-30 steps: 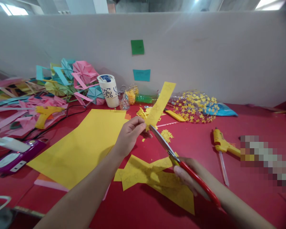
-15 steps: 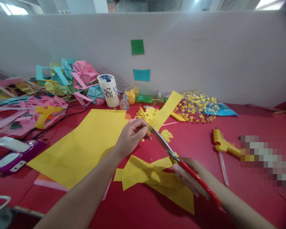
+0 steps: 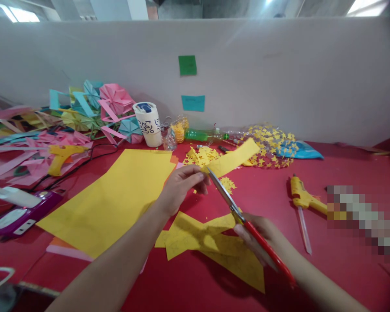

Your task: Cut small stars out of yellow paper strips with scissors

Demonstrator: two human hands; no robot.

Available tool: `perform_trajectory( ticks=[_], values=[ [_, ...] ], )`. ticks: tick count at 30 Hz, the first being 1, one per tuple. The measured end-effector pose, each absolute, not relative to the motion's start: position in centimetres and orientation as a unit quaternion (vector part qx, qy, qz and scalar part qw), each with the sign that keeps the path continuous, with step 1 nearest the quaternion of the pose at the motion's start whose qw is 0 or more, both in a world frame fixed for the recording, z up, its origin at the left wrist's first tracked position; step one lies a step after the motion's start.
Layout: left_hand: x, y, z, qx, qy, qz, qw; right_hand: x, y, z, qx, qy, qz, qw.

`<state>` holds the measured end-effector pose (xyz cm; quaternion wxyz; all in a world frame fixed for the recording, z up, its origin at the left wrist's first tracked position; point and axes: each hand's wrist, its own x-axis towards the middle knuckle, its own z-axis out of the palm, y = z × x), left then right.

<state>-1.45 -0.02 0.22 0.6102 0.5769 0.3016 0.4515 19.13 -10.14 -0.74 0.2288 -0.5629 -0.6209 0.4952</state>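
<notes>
My left hand (image 3: 186, 184) pinches the near end of a yellow paper strip (image 3: 237, 158) between thumb and fingers. My right hand (image 3: 256, 234) is closed round the red handles of a pair of scissors (image 3: 225, 195). The blade tips meet the strip right beside my left fingertips. Faintly marked yellow paper pieces (image 3: 191, 236) lie overlapping on the table below both hands. Beyond my left hand is a pile of cut yellow paper stars (image 3: 201, 155), with a smaller pile of stars (image 3: 227, 185) behind the blades.
Large yellow sheets (image 3: 117, 195) lie left on the red table (image 3: 279, 277). A yellow glue gun (image 3: 300, 193) rests right, another glue gun (image 3: 60, 158) left near a purple power strip (image 3: 26, 212). A white cup (image 3: 149, 125), green bottle (image 3: 198, 134) and star-covered ball (image 3: 273, 147) stand along the wall.
The yellow strip has turned clockwise, its far end now lower and further right. The scissors and both hands have shifted only slightly.
</notes>
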Motion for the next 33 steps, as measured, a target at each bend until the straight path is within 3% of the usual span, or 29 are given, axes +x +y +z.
perform_trajectory(
  ticks=[7,18,33],
  values=[
    [-1.32,-0.57,0.72,0.631,0.328,0.494,0.499,18.9,-10.36,-0.62,-0.57,-0.59,0.514,0.25],
    [-1.06,-0.35,0.16,0.565,0.281,0.511,0.584,18.75,-10.44,-1.18,-0.562,-0.596,0.518,0.247],
    [-0.83,-0.47,0.02,0.533,0.287,0.508,0.613,18.8,-10.61,-0.77,-0.555,-0.609,0.514,0.238]
  ],
)
